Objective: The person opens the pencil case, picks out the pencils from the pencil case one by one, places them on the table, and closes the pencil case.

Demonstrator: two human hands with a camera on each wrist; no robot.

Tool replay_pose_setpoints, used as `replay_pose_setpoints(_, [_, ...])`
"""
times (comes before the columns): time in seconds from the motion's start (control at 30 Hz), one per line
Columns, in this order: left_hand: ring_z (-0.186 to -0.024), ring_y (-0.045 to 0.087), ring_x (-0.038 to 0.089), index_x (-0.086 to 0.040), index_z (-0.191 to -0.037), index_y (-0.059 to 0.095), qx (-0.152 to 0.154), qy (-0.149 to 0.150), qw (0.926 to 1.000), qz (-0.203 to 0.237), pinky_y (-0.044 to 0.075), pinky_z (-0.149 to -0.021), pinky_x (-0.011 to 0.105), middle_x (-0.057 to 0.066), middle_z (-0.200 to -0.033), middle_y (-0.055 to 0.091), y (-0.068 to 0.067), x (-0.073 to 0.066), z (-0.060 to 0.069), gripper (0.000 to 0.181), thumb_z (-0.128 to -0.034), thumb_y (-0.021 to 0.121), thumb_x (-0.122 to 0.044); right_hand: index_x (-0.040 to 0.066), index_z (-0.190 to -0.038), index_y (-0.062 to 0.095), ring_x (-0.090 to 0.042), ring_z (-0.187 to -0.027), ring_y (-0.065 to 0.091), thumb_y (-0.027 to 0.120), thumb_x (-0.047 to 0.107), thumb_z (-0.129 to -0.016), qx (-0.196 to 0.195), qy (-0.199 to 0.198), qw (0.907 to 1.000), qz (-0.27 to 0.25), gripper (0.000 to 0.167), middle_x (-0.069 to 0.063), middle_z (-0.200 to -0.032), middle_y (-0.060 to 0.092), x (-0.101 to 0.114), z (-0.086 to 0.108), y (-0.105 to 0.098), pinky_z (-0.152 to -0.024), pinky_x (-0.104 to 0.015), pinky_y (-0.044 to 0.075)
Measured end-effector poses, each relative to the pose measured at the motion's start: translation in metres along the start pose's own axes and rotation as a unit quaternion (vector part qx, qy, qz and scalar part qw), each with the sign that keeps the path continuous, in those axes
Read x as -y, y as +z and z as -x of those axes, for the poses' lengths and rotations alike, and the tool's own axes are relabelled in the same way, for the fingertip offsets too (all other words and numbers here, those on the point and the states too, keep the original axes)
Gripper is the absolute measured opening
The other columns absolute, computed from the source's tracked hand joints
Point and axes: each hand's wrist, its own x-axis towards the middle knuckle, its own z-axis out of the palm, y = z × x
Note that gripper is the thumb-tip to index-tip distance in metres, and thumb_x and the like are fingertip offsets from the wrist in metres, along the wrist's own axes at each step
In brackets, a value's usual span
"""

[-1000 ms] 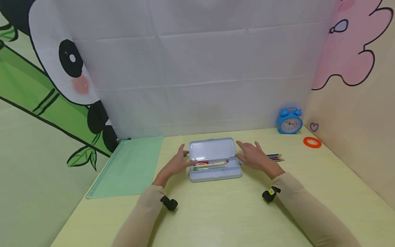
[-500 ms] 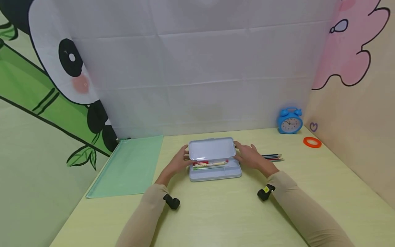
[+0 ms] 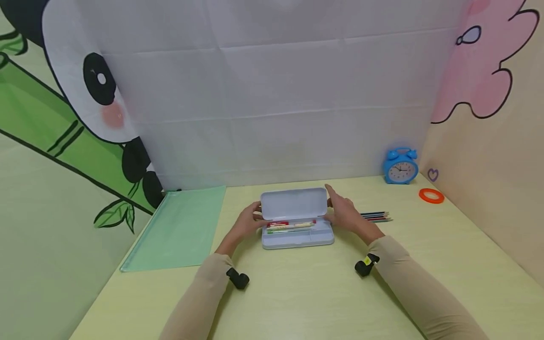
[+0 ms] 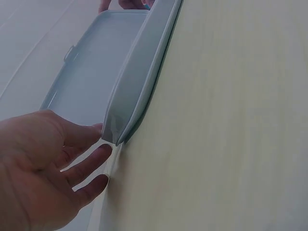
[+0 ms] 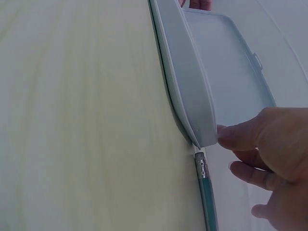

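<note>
A pale lavender pencil case (image 3: pixel 297 239) lies with its lid (image 3: pixel 293 203) raised at the back. Several pens (image 3: pixel 291 225), red, white and green, rest in its tray. My left hand (image 3: pixel 244 225) is at the case's left end, thumb at the tray corner and loose fingers beside the lid. At the opposite end is my right hand (image 3: pixel 345 216), its thumb touching the tray corner and one finger extended up along the lid's edge. Both wrist views show gaps between thumb and fingers; some fingertips are hidden behind the lid.
Several colored pencils (image 3: pixel 376 216) lie right of the case, partly behind my right hand. A green mat (image 3: pixel 180 231) covers the table's left side. A blue alarm clock (image 3: pixel 400 166) and an orange ring (image 3: pixel 431 195) sit at the back right. A white cloth (image 3: pixel 272 104) hangs behind.
Both hands have closed in on the case's ends, the right one moving left. One right finger has come up beside the lid. The lid's sheen has changed and it looks slightly more raised.
</note>
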Motion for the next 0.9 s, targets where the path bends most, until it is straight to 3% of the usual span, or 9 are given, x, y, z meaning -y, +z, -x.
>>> replay_pose_setpoints(0.13, [-0.106,0.065,0.030,0.000,-0.136,0.053,-0.013,0.008,0.9998,-0.009,0.056,-0.089,0.041,0.015,-0.119,0.063,0.001,-0.002,0.000,0.051,-0.0887,0.074,0.001,-0.004,-0.152,0.022,-0.037,-0.111,0.061,0.079,0.006,-0.085,-0.013,-0.006,0.9999,0.006,0.088,-0.022,-0.117,0.065,0.000,0.002,-0.002,-0.107,-0.063,0.029])
replay_pose_setpoints(0.3, [-0.100,0.067,0.027,-0.001,-0.124,0.058,-0.023,0.003,0.9996,-0.018,0.057,-0.083,0.039,0.015,-0.114,0.067,0.002,-0.005,0.000,0.040,-0.0883,0.075,-0.001,-0.006,-0.140,0.034,-0.032,-0.100,0.061,0.081,0.007,-0.084,-0.019,-0.021,0.9991,0.032,0.074,-0.017,-0.111,0.064,0.002,0.004,-0.005,-0.102,-0.060,0.033])
replay_pose_setpoints(0.43, [-0.096,0.068,0.025,-0.002,-0.119,0.060,-0.025,0.000,0.9994,-0.024,0.056,-0.075,0.035,0.013,-0.111,0.068,0.003,-0.004,-0.001,0.034,-0.0884,0.075,-0.001,-0.002,-0.129,0.043,-0.028,-0.094,0.061,0.082,0.008,-0.083,-0.013,-0.039,0.9984,0.039,0.062,-0.015,-0.112,0.063,0.005,0.006,-0.007,-0.091,-0.048,0.046])
replay_pose_setpoints(0.57, [-0.096,0.069,0.024,-0.004,-0.122,0.063,-0.027,0.007,0.9989,-0.039,0.057,-0.075,0.035,0.011,-0.110,0.069,0.005,-0.001,0.000,0.035,-0.0892,0.074,-0.002,0.003,-0.134,0.045,-0.028,-0.101,0.063,0.082,0.023,-0.085,0.027,-0.030,0.9991,-0.013,0.064,-0.012,-0.122,0.061,0.008,0.009,-0.012,-0.084,-0.042,0.055])
replay_pose_setpoints(0.7, [-0.096,0.070,0.025,-0.007,-0.128,0.064,-0.028,0.020,0.9983,-0.047,0.059,-0.076,0.037,0.012,-0.113,0.070,0.006,-0.002,0.002,0.039,-0.0909,0.072,-0.002,0.006,-0.142,0.050,-0.028,-0.105,0.063,0.064,0.045,-0.097,0.045,-0.029,0.9961,-0.071,0.061,-0.011,-0.129,0.061,0.011,0.013,-0.021,-0.087,-0.044,0.054])
replay_pose_setpoints(0.8, [-0.095,0.070,0.026,-0.009,-0.126,0.067,-0.030,0.021,0.9983,-0.046,0.059,-0.072,0.037,0.012,-0.113,0.071,0.006,-0.003,0.003,0.035,-0.0916,0.071,-0.002,0.005,-0.138,0.058,-0.031,-0.102,0.066,0.048,0.046,-0.104,0.046,-0.037,0.9918,-0.113,0.054,-0.015,-0.130,0.062,0.009,0.015,-0.025,-0.087,-0.046,0.054])
replay_pose_setpoints(0.9, [-0.095,0.070,0.026,-0.009,-0.123,0.069,-0.028,0.018,0.9985,-0.043,0.060,-0.071,0.036,0.012,-0.111,0.072,0.006,-0.003,0.005,0.032,-0.0920,0.071,-0.003,0.003,-0.132,0.063,-0.033,-0.101,0.066,0.042,0.042,-0.108,0.065,-0.044,0.9860,-0.147,0.050,-0.018,-0.129,0.062,0.007,0.016,-0.028,-0.089,-0.048,0.053])
